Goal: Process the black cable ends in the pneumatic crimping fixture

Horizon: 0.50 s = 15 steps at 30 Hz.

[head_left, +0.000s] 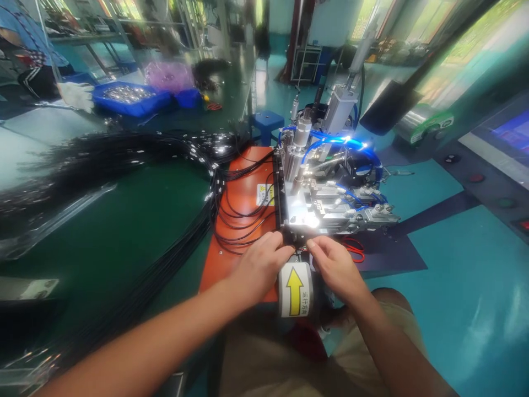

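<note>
At the near edge of the machine (306, 207), my left hand (262, 262) has its fingers curled together beside the orange plate (237, 220). Several black cables (237, 240) run over that plate towards the machine, close to these fingers. My right hand (334, 267) is closed in a pinch on the other side of the same small black fixture. What either hand grips is too small or too hidden to make out. Just below and between the hands is a white label with a yellow arrow (295, 292). A red wire loop (353, 248) lies right of my right hand.
Blue air hoses (343, 140) arch over the machine's metal cylinders. A large bundle of black cables (165, 140) spreads to the left. A control panel (491, 165) stands at right. Behind are a blue tray of parts (128, 99), a blue stool (268, 119) and another person (35, 41).
</note>
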Each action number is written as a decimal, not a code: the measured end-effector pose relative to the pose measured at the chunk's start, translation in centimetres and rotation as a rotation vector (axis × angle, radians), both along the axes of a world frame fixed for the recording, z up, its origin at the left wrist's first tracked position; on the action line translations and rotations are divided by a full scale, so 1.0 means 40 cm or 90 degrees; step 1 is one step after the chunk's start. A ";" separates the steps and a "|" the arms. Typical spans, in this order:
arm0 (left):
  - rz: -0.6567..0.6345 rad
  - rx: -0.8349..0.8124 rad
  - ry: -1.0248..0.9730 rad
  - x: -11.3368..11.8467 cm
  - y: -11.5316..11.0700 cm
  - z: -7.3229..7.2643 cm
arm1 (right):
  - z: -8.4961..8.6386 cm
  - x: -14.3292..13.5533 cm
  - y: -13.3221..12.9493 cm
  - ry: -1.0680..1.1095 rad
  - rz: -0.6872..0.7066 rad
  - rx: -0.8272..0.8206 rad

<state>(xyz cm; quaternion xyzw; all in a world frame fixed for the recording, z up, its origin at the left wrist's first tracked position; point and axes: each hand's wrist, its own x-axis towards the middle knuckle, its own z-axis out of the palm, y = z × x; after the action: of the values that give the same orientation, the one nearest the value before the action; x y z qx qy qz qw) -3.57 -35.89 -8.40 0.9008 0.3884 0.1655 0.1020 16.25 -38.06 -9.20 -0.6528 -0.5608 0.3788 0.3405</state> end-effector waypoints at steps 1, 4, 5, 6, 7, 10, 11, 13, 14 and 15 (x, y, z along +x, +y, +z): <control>-0.001 -0.001 -0.001 0.000 0.000 0.001 | 0.001 0.001 -0.002 0.008 0.006 -0.013; -0.002 -0.007 -0.005 0.001 0.000 0.004 | 0.001 0.000 -0.010 -0.019 0.037 0.011; -0.001 -0.011 -0.006 0.001 0.001 0.005 | 0.001 -0.001 -0.012 -0.040 0.049 0.035; 0.000 -0.015 -0.006 0.002 0.001 0.007 | 0.001 -0.003 -0.013 -0.062 0.059 0.062; 0.000 -0.019 -0.004 0.002 0.002 0.009 | 0.001 -0.005 -0.014 -0.083 0.069 0.085; -0.001 -0.029 0.014 0.000 0.000 0.020 | -0.002 -0.010 -0.014 -0.118 0.084 0.126; -0.003 -0.030 0.024 -0.002 -0.001 0.025 | -0.003 -0.011 -0.014 -0.121 0.086 0.133; -0.003 -0.030 0.045 -0.005 -0.004 0.034 | -0.007 -0.013 -0.014 -0.112 0.086 0.136; -0.001 -0.028 0.055 -0.007 -0.006 0.037 | -0.009 -0.013 -0.014 -0.102 0.085 0.134; 0.002 -0.027 0.062 -0.009 -0.008 0.039 | -0.012 -0.013 -0.014 -0.091 0.082 0.130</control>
<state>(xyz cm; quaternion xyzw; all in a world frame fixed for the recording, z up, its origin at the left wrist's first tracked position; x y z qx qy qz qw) -3.92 -36.19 -6.83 0.9049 0.3976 0.1131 0.1015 15.73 -38.60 -9.67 -0.6024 -0.6600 0.2936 0.3395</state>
